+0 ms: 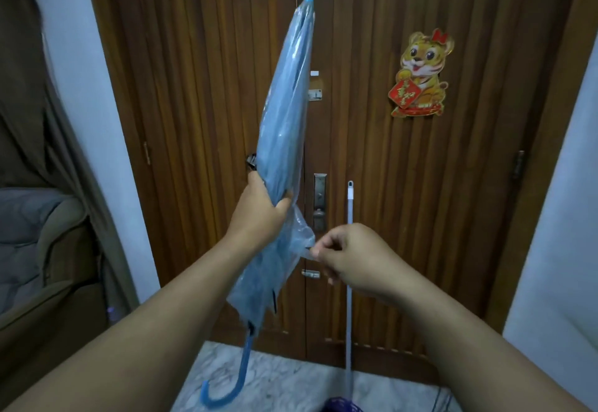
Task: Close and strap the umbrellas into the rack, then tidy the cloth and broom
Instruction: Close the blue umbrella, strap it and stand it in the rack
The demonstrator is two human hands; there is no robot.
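Item: translucent blue umbrella, long straight type, folded but not yet strapped. Held in mid-air before a wooden double door, tip up and tilted slightly right, curved blue crook handle hanging low over the marble floor.

Left hand: wrapped around the gathered canopy at about mid-length, thumb on the near side, fingers curled behind; a firm closed hold.

Right hand: fingers drawn narrow, thumb and forefinger pinching a thin pale tab at the canopy's loose lower edge, apparently the tie strap; the fastener itself is too small to make out.

Handling notes (judged): the canopy looks like thin plastic film, slick and soft, with folds ballooning out below the left hand. Light overall, stiff only along the shaft and ribs. Best gripped around the bundled ribs, as the left hand does, or by the crook. The strap is flimsy and wants a fingertip pinch and a snug wrap, or the slippery folds will spring loose.

Nearby: a pale broom handle leaning upright against the door, just right of the lock plate; a tiger decoration on the right door leaf. Rack and cloth not in view.
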